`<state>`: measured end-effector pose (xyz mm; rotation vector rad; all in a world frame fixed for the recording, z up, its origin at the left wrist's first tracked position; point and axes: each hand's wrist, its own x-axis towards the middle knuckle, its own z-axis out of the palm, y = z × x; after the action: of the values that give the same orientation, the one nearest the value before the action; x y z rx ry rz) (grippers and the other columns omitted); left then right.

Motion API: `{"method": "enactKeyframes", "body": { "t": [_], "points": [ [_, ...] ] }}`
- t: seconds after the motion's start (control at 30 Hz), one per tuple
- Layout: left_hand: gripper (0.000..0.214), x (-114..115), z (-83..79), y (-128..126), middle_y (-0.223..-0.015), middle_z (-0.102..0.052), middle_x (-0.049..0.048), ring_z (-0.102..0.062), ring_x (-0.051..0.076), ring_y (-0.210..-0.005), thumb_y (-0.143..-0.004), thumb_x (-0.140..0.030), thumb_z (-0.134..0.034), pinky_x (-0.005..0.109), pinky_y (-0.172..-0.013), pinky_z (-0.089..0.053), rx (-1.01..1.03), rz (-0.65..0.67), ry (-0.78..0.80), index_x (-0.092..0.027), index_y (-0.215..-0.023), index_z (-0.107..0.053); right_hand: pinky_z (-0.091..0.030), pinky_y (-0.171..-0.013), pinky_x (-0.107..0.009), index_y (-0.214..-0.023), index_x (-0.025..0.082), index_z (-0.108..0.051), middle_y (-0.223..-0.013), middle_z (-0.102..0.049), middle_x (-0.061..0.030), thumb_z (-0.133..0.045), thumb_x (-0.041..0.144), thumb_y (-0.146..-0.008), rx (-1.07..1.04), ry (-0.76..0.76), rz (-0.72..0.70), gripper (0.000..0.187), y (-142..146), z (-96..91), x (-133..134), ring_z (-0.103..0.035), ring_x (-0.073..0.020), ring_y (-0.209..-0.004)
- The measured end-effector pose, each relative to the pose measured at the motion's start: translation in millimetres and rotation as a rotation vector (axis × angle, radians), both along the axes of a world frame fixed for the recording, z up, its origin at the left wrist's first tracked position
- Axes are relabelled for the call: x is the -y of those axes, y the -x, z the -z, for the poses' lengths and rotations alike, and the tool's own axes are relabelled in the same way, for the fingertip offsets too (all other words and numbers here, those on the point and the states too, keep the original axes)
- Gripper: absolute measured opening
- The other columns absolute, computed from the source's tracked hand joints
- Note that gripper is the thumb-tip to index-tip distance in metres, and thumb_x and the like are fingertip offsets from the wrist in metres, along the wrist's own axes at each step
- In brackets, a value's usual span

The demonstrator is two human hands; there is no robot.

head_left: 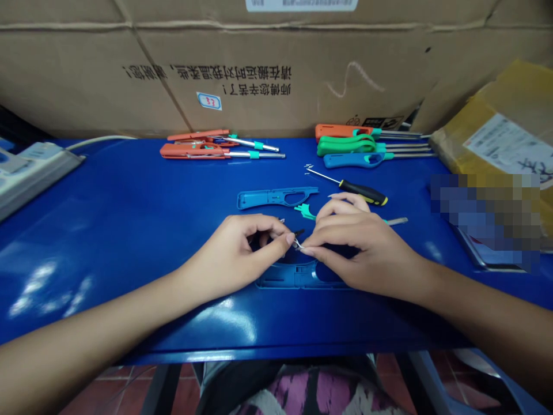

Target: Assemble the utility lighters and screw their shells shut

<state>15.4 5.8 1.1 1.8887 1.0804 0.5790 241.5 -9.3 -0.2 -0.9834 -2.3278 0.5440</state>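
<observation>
- Casing halves, centre: blue
- Forked part, centre: mint green
- Tabletop: deep blue
- Screwdriver, right of centre: black-and-yellow handle, silver shaft
- Orange lighters, upper left of centre: mint-green accents
- Mixed lighters, upper right: orange, green, blue
- Carton, top: brown, black lettering
- Cloth, bottom centre: purple-pink, black, white patches

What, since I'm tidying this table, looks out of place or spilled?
The tiny metal pieces, perhaps screws, look odd: they lie loose by the tip of the screwdriver, where they could get lost. Nothing is plainly damaged.
</observation>
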Motion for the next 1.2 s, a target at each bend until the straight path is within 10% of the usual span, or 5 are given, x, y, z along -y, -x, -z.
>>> {"method": "enactKeyframes", "body": {
  "t": [0.4, 0.67, 0.9, 1.2],
  "points": [
    [0.026, 1.5, 2.0, -0.4, -0.069, -0.062, -0.0024, -0.051, 0.01, -0.061, -0.094, -0.037, -0.063, 0.021, -0.055, -0.04, -0.017, 0.024, -0.062, -0.017, -0.078, -0.071, -0.017, -0.117, -0.048, -0.093, 0.026, -0.074, -0.086, -0.077, 0.0066, -0.065, 0.026, -0.095, 0.126, -0.07, -0.071, 0.009, -6.8, -3.1, -3.9, -0.063, -0.015, -0.093],
    [0.03, -5.1, 7.4, 10.2, -0.122, -0.062, 0.0101, -0.06, 0.019, -0.111, -0.094, -0.024, -0.067, 0.032, -0.098, -0.051, -0.095, 0.209, -0.66, -0.018, -0.123, -0.062, -0.017, -0.118, -0.053, -0.088, 0.026, -0.074, -0.082, -0.076, 0.0052, -0.062, 0.021, -0.095, 0.22, -0.126, -0.092, 0.015, -14.6, -3.1, -10.9, -0.062, -0.0173, -0.094],
    [0.027, -2.5, 9.5, 11.0, -0.138, -0.055, 0.0116, -0.058, 0.026, -0.117, -0.093, -0.022, -0.068, 0.044, -0.096, -0.049, -0.199, 0.262, -0.96, -0.026, -0.12, -0.065, -0.02, -0.116, -0.052, -0.085, 0.024, -0.074, -0.079, -0.075, 0.0051, -0.062, 0.018, -0.094, 0.207, -0.117, -0.103, 0.016, -10.4, -0.4, -7.4, -0.061, -0.0171, -0.091],
    [0.014, -3.6, 6.4, 8.2, -0.136, -0.064, 0.0054, -0.06, 0.023, -0.118, -0.099, -0.027, -0.06, 0.04, -0.097, -0.043, -0.273, 0.253, -0.923, -0.025, -0.105, -0.073, -0.019, -0.116, -0.051, -0.083, 0.025, -0.075, -0.076, -0.074, 0.0056, -0.06, 0.015, -0.092, 0.205, -0.121, -0.117, 0.02, -6.2, -1.6, -2.3, -0.06, -0.0159, -0.087]
  ]
}}
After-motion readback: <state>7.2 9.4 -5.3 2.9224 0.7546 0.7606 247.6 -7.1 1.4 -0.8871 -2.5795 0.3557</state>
